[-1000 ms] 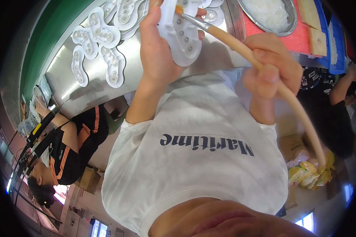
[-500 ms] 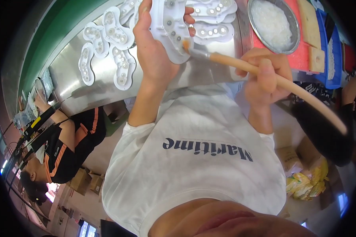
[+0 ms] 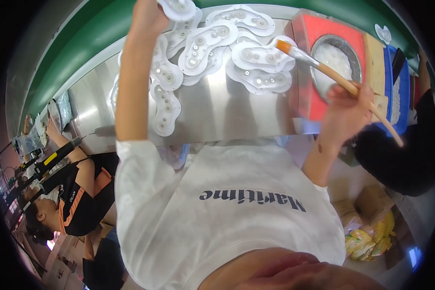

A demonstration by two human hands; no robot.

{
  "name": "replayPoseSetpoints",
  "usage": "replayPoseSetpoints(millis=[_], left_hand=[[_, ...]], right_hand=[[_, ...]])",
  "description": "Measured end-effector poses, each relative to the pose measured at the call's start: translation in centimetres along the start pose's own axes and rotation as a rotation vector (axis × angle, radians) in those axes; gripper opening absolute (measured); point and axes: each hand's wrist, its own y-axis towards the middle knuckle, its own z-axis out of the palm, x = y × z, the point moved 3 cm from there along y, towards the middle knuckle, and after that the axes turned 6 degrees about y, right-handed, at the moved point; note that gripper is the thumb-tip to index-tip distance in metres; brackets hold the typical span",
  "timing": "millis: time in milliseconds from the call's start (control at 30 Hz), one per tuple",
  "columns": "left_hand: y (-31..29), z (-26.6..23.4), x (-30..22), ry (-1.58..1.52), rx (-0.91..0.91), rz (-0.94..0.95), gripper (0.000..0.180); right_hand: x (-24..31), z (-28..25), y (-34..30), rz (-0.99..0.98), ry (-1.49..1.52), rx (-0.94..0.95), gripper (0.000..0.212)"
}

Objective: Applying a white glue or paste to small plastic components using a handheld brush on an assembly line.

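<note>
My left hand (image 3: 152, 17) reaches to the far edge of the metal worktable. It holds a white curved plastic shell (image 3: 180, 8) over the other pieces, its fingers partly cut off by the picture's upper edge. My right hand (image 3: 347, 108) is closed around the wooden handle of a flat paintbrush (image 3: 319, 68). The brush's orange-brown bristles point left, over a white shell (image 3: 261, 57) with small round metal parts in it; whether they touch cannot be told. Just beyond my right hand stands a round metal bowl (image 3: 316, 82) of whitish, wet-looking stuff.
Several similar white shells (image 3: 165, 108) overlap on the metal table (image 3: 217, 111). The bowl sits in a red foam block (image 3: 319, 26), beside yellowish blocks (image 3: 373, 53) and a blue tray (image 3: 402, 92). On the left a co-worker (image 3: 84, 188) sits near a black-and-yellow tool (image 3: 58, 157).
My left hand has carried the shell away from the brush, to the far left. My right hand has drawn the brush back, bristles now raised. My view has shifted, showing more table.
</note>
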Motion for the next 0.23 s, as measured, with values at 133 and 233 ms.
replayPoseSetpoints(millis=[133, 233], left_hand=[[11.2, -12.3, -3.1, -0.056, 0.281, -0.105, 0.052], [13.8, -9.7, -4.0, 1.363, -0.299, 0.104, 0.07]], right_hand=[[0.4, -2.0, 0.6, -0.015, -0.004, -0.022, 0.025], [1.9, -5.3, 0.5, -0.055, -0.064, -0.161, 0.024]])
